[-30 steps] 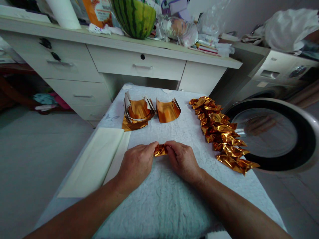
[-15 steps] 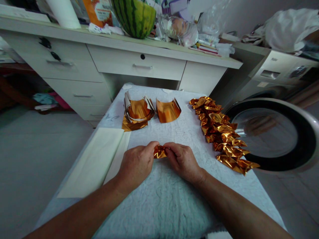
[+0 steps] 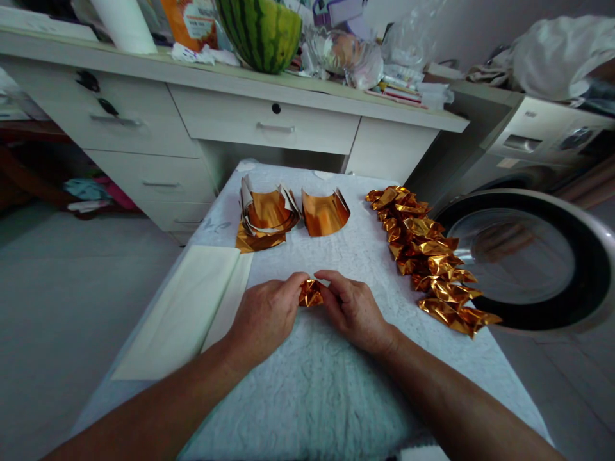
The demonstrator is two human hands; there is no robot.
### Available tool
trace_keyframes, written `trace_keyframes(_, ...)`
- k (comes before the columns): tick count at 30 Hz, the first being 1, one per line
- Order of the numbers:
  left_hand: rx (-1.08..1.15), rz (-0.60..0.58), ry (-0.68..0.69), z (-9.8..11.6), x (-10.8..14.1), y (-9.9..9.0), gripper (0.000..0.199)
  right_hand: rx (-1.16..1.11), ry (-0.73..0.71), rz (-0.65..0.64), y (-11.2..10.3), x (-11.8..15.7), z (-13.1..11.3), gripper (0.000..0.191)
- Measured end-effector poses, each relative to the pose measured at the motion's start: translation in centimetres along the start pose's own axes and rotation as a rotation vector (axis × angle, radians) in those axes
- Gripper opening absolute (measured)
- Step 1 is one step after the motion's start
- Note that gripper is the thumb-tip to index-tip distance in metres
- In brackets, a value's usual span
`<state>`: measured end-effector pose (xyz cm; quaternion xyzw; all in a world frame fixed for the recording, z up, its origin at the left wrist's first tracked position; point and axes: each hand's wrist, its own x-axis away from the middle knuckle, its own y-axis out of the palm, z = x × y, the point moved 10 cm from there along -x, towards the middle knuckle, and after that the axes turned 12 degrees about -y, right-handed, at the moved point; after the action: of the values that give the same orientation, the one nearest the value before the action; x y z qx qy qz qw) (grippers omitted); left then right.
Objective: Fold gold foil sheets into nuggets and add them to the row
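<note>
Between my two hands is a small crumpled piece of gold foil paper (image 3: pixel 311 293), just above the cloth-covered table. My left hand (image 3: pixel 269 315) is closed on its left end, thumb on top. My right hand (image 3: pixel 353 310) pinches the right end, its index finger lifted a little off the foil. Farther back lie a curled stack of gold foil sheets (image 3: pixel 266 211) and a single curved gold sheet (image 3: pixel 325 214). To the right runs a row of several folded gold foil pieces (image 3: pixel 427 246).
Pale paper sheets (image 3: pixel 180 310) lie on the table's left side. Behind stands a white desk (image 3: pixel 230 125) bearing a cut watermelon (image 3: pixel 264 32) and clutter. At the right, a washing machine's open round door (image 3: pixel 590 269) stands close to the table edge.
My right index finger has lifted slightly from the foil. The foil piece has turned a little between my hands; otherwise things stay in place.
</note>
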<state>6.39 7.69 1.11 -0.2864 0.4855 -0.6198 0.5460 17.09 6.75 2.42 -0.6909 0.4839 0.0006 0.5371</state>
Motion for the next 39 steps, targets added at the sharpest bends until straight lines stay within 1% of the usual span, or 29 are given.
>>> trace_keyframes(3,0.032,-0.006,0.003,0.1,0.1,0.0,0.027,0.007,0.022,0.019,-0.2,0.1,0.3,0.023)
trace_keyframes(8,0.033,0.041,-0.075,-0.8,-0.1,-0.6,0.026,-0.064,-0.018,-0.062,0.6,0.0,-0.4,0.024)
trace_keyframes(10,0.043,0.054,-0.072,-0.9,-0.2,-0.8,0.026,-0.083,-0.018,-0.071,0.6,-0.1,-0.6,0.026)
trace_keyframes(14,0.061,0.045,-0.044,-0.6,-0.1,-0.8,0.026,-0.086,0.09,0.005,-0.1,0.1,0.3,0.022)
trace_keyframes(17,0.072,0.039,-0.05,-0.5,0.0,-0.9,0.026,-0.093,0.149,0.021,-0.2,0.3,0.9,0.012)
trace_keyframes(20,0.071,0.027,-0.054,-0.4,0.1,-0.7,0.027,-0.081,0.147,0.014,0.0,0.3,0.9,0.006)
trace_keyframes(29,0.108,-0.02,-0.059,-0.4,0.0,0.1,0.029,-0.052,0.092,-0.008,0.5,0.0,0.5,0.007)
trace_keyframes(34,0.099,0.012,-0.067,-0.4,-0.1,-0.2,0.027,-0.051,0.108,0.031,0.0,0.1,0.6,0.008)
trace_keyframes(39,0.102,-0.015,-0.045,-0.2,-0.1,0.1,0.026,-0.058,0.099,0.036,-0.2,0.0,0.5,0.008)
